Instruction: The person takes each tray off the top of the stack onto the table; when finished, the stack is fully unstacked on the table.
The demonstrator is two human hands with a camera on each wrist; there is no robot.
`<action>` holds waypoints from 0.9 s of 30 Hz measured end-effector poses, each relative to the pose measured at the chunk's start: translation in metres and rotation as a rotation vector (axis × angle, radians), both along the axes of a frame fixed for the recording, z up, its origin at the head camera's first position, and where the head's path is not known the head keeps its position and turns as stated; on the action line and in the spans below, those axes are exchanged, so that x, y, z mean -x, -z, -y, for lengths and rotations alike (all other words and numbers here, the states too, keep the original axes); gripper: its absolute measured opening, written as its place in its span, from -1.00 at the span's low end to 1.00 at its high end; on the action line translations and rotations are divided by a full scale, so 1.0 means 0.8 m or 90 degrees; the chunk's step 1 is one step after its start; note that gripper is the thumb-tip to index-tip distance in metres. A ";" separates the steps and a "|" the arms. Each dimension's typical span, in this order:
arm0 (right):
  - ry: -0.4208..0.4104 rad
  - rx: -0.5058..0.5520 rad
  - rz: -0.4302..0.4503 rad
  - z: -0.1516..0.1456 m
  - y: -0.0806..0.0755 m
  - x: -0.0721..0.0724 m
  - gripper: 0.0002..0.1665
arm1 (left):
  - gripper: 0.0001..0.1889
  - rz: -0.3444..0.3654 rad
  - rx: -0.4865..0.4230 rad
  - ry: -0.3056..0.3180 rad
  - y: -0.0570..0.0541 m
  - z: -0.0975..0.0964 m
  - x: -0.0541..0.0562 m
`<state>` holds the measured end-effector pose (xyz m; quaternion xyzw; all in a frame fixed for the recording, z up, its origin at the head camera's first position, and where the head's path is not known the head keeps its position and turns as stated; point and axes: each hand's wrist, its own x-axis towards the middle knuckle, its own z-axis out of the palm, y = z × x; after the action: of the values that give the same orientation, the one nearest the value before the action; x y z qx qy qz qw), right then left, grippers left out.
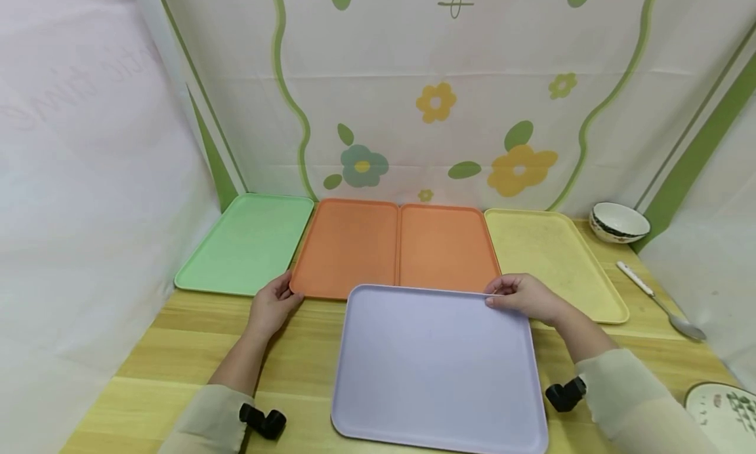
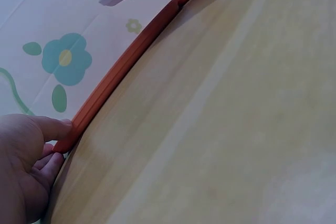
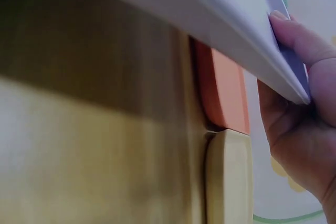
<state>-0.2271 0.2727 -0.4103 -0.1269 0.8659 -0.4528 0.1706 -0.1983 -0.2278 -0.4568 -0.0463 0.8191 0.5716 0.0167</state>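
My right hand [image 1: 524, 296] pinches the far edge of a lavender tray [image 1: 440, 369], close to its right corner. In the right wrist view, the thumb lies over the rim and the tray [image 3: 210, 19] is held above the wooden table. My left hand [image 1: 273, 308] grips the near left corner of the left orange tray [image 1: 348, 250]. The left wrist view shows that orange tray [image 2: 121, 72] between thumb and fingers. A second orange tray [image 1: 447, 247] lies edge to edge with it, its near side partly hidden by the lavender tray.
A green tray [image 1: 248, 241] lies at the far left, and a yellow tray [image 1: 555, 260] right of the orange ones. Along the right side are a bowl [image 1: 619, 223], a spoon [image 1: 658, 301] and part of a patterned plate [image 1: 720, 411]. Printed cloth [image 1: 384, 67] hangs behind the table.
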 end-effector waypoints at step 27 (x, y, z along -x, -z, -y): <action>0.005 -0.134 -0.150 0.015 0.041 -0.026 -0.91 | -0.30 0.000 0.000 0.006 -0.002 -0.001 -0.002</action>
<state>-0.2062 0.2604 -0.4429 -0.1569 0.9231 -0.3423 0.0784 -0.1969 -0.2267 -0.4553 -0.0426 0.8194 0.5713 0.0196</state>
